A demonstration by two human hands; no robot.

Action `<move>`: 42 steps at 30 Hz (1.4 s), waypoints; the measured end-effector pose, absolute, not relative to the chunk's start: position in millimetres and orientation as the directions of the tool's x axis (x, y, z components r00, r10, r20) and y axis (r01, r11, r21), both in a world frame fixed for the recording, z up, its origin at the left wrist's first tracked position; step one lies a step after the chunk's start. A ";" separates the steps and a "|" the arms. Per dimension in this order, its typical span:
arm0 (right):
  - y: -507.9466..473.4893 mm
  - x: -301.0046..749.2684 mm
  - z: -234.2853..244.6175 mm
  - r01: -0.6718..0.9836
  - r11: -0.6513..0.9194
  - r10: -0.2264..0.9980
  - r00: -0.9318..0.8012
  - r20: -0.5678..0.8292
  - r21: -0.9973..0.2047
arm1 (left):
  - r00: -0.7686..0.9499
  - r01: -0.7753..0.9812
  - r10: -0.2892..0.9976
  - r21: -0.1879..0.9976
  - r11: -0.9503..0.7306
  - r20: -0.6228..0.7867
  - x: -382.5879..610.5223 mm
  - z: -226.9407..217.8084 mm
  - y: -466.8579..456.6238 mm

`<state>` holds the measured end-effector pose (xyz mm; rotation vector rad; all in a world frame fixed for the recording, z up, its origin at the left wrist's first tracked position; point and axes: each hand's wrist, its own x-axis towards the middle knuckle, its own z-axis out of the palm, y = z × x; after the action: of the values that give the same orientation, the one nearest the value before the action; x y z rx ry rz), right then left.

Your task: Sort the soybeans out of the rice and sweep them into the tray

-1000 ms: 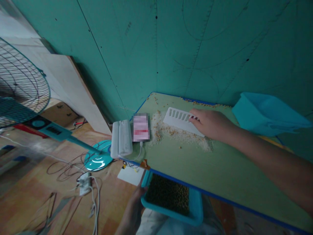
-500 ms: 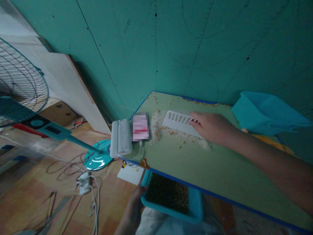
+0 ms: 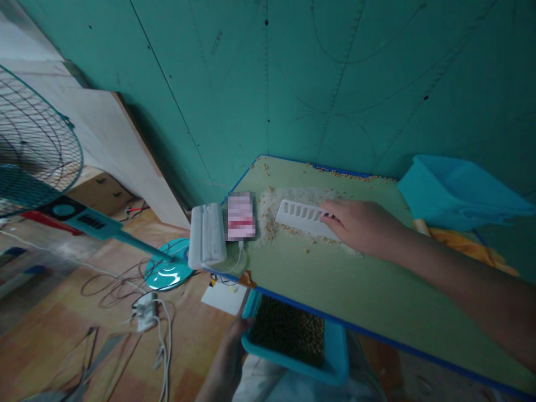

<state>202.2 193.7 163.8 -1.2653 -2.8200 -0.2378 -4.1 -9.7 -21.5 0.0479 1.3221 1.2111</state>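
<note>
My right hand [image 3: 355,226] grips the slotted edge of a white plastic scraper [image 3: 299,216], its far side tilted up over the table [image 3: 335,285]. Around and under the scraper lie scattered rice grains [image 3: 266,204] mixed with yellowish beans [image 3: 272,229]. Below the table's front edge, my left hand [image 3: 234,343] holds the left side of a turquoise tray [image 3: 293,365]. Dark green beans [image 3: 280,326] and some paler ones fill that tray. The fingers of my left hand are partly hidden by the tray.
A phone-like device with a blurred screen [image 3: 240,216] and a white case [image 3: 207,235] occupy the table's left end. A turquoise bin [image 3: 456,192] and an orange cloth [image 3: 469,248] lie at right. A fan [image 3: 96,220], power strip [image 3: 145,311] and cables stand left. A green wall [image 3: 234,84] rises behind.
My right hand has drawn the scraper slightly toward me and to the left, uncovering more rice behind it. My left hand and the tray are almost unchanged.
</note>
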 end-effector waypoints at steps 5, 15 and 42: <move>187.0 205.6 164.2 0.719 0.692 0.711 -0.695 0.110 0.072 | -0.196 -0.653 0.738 0.647 0.393 -0.646 1.2 -5.6 -1.5; 174.7 210.1 162.3 0.712 0.700 0.706 -0.701 0.101 0.055 | -0.191 -0.663 0.752 0.648 0.375 -0.631 5.8 10.6 5.3; 112.2 295.2 160.1 0.738 0.667 0.729 -0.675 0.116 0.100 | -0.168 -0.598 0.749 0.670 0.439 -0.641 11.6 -0.8 10.9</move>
<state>295.2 112.2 160.1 -1.2368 -2.8074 -0.2132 11.6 10.9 -0.8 0.1551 1.2655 1.1972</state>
